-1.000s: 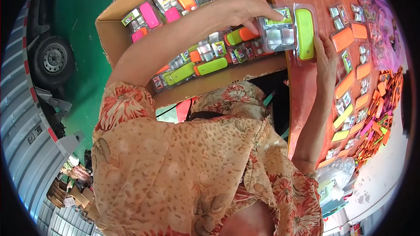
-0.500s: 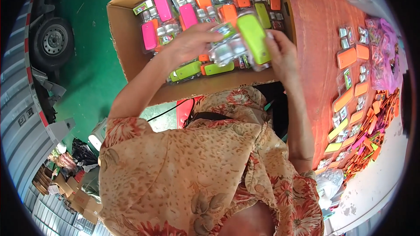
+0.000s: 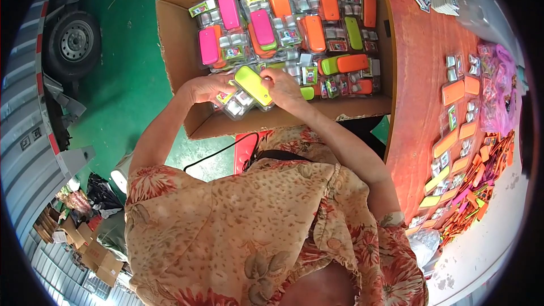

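Holding a clear plastic pack with a yellow-green case (image 3: 253, 85) over the near edge of the cardboard box (image 3: 175, 51), I have both hands closed on it. My left hand (image 3: 207, 88) grips the pack's left end, its fingers (image 3: 222, 82) curled around the clear part. My right hand (image 3: 283, 88) pinches the right end, its fingers (image 3: 271, 76) pressed on the pack's upper edge. The pack sits tilted, its yellow-green strip running from upper left to lower right between the two hands.

Just beyond my fingers, inside the box, lie many similar packs: pink cases (image 3: 229, 11) to the far left, orange cases (image 3: 328, 3) to the far right, and a green case (image 3: 331, 65) just right of my right hand. Well to the right of my fingers stretches the red table (image 3: 419, 79), with orange cases (image 3: 453, 92) and small clear packs laid out on it. A heap of mixed coloured pieces (image 3: 481, 187) lies near the table's right edge. Left of my left hand, the green floor (image 3: 124, 79) shows past the box, and a vehicle wheel (image 3: 73, 42) stands farther left.
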Available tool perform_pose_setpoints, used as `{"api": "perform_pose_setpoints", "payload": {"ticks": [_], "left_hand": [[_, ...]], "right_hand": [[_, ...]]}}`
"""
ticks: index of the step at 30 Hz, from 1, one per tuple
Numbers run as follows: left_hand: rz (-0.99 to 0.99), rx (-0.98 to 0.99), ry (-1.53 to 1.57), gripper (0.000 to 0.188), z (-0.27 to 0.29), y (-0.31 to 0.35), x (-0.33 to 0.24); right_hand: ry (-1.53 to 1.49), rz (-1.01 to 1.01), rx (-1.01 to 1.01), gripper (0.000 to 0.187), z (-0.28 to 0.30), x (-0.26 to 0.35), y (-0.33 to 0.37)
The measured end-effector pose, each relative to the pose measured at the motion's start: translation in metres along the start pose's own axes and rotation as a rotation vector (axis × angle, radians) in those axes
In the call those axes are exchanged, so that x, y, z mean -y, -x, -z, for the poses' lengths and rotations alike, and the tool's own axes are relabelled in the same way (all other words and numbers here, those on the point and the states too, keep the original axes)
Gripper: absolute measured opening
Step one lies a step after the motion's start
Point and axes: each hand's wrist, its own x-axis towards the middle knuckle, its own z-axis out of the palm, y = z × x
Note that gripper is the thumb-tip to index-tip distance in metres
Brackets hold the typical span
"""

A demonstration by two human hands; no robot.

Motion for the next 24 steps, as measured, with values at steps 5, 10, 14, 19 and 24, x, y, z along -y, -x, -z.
{"api": "perform_pose_setpoints", "payload": {"ticks": [5, 10, 14, 19, 24], "left_hand": [[-0.081, -0.172, -0.165, 0.057, 0.006, -0.012, 0.021], [-0.157, -0.173, -0.025, 0.048, 0.026, -0.016, 0.044], [-0.135, -0.33, 0.018, 0.047, 0.034, -0.019, 0.057], [-0.133, -0.4, 0.228, 0.046, 0.039, -0.014, 0.065], [-0.155, -0.379, 0.405, 0.044, 0.033, -0.008, 0.061]], "right_hand": [[0.072, -0.003, 0.105, 0.023, -0.021, 0.0, -0.003], [0.018, -0.024, 0.125, 0.028, -0.029, -0.011, -0.003], [-0.046, 0.01, 0.182, 0.028, -0.024, -0.012, 0.004], [-0.139, 0.002, 0.216, 0.02, -0.012, -0.008, 0.015], [-0.138, 0.042, 0.247, 0.022, -0.004, -0.002, 0.023]]}}
